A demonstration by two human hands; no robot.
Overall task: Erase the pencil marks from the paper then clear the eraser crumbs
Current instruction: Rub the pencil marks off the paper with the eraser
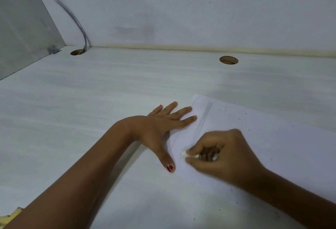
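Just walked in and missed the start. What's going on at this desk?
A person is rubbing out pencil marks. The right hand pinches a white eraser against the paper near its left edge. The left hand lies flat, fingers pressing that edge down. Faint marks show beyond the eraser, and dark crumbs dot the paper.

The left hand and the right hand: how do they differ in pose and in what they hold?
The left hand lies flat with fingers straight and spread; the right hand is curled. The left hand holds nothing; the right hand pinches a white eraser. Both reach onto the paper, the left hand at its left edge.
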